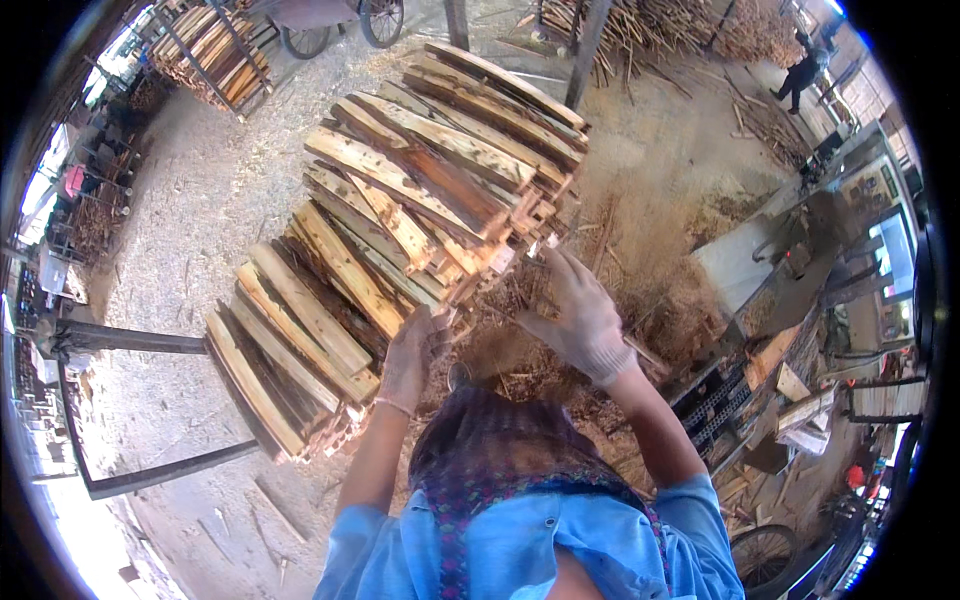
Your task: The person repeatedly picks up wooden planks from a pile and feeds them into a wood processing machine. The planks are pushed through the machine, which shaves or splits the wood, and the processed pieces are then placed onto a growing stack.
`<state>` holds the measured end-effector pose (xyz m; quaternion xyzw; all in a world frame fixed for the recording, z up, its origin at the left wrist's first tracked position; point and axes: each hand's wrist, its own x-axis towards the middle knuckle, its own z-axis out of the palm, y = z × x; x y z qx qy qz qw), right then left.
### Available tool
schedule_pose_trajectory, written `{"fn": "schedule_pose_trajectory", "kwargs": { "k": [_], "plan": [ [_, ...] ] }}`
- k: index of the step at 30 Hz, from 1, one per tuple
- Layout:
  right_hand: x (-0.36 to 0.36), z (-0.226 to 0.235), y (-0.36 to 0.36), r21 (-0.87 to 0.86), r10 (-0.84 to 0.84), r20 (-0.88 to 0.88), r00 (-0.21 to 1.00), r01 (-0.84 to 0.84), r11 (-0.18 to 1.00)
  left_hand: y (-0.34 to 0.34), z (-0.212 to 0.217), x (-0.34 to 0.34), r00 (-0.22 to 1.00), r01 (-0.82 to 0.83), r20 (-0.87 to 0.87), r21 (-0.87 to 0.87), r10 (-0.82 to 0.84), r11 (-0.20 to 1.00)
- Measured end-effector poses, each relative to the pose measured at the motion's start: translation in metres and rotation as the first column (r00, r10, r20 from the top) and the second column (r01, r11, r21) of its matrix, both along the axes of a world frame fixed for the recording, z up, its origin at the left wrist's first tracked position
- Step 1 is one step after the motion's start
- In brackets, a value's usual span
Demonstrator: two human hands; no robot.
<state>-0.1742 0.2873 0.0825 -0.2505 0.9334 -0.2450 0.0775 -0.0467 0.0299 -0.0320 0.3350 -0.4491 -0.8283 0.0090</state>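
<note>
A large stack of rough wooden slats (400,200), some with bark edges, lies in front of me, its cut ends turned toward my body. My left hand (408,362), in a pale knitted glove, is at the near ends of the slats, fingers stretched out and seemingly touching them. My right hand (580,315), gloved alike, hovers past the right part of the stack. Its thumb is spread from the fingers, whose tips come close to the slat ends. I see nothing held in either hand.
Black metal frame bars (150,340) stand left of the stack. At right is a machine with a metal table (745,255), with wood scraps (800,410) below it. A cart wheel (382,20) and another slat stack (208,55) are at the back. A person (800,70) stands far right.
</note>
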Motion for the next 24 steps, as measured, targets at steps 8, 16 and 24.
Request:
{"fn": "schedule_pose_trajectory", "kwargs": {
  "k": [8,16,24],
  "plan": [
    [-0.106,0.005,-0.173,0.381,-0.152,0.135,0.979,0.09,0.92,-0.067,0.012,-0.067,0.991,0.042,-0.134,0.118,-0.026,0.992],
    [-0.081,0.015,-0.156,0.065,-0.381,0.139,0.914,0.376,0.925,-0.118,0.003,-0.11,0.989,0.1,-0.102,-0.096,-0.11,0.99],
    [0.074,0.026,0.019,-0.293,-0.665,-0.11,0.738,0.616,0.732,-0.211,-0.125,-0.155,0.543,0.63,-0.662,-0.086,-0.517,0.772]
  ]
}}
